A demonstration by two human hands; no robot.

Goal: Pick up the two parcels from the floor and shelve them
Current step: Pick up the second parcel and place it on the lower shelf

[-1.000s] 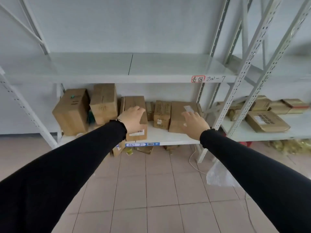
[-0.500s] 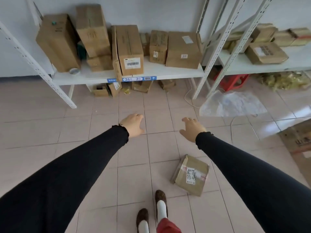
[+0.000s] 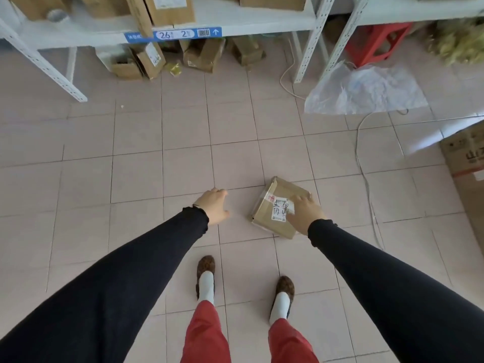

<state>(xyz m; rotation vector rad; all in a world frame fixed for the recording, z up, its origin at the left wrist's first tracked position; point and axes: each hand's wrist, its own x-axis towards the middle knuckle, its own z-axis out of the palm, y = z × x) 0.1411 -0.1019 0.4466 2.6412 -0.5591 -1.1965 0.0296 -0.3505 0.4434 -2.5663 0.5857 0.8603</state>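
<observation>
One parcel (image 3: 279,205) is lying flat on the floor tiles (image 3: 136,142), not yet lifted. Right hand (image 3: 303,212) is resting spread over its label, not gripping; left hand (image 3: 214,205) is hovering open just beside it. Shelving is remaining; no second floor parcel is identifiable

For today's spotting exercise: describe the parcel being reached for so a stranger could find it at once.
Start at the white shelf, then come down the tiled floor toward the shoes. The parcel lies flat under the right hand. Unlike the boxes under the shelf, it sits alone, with a handwritten white label.
</observation>
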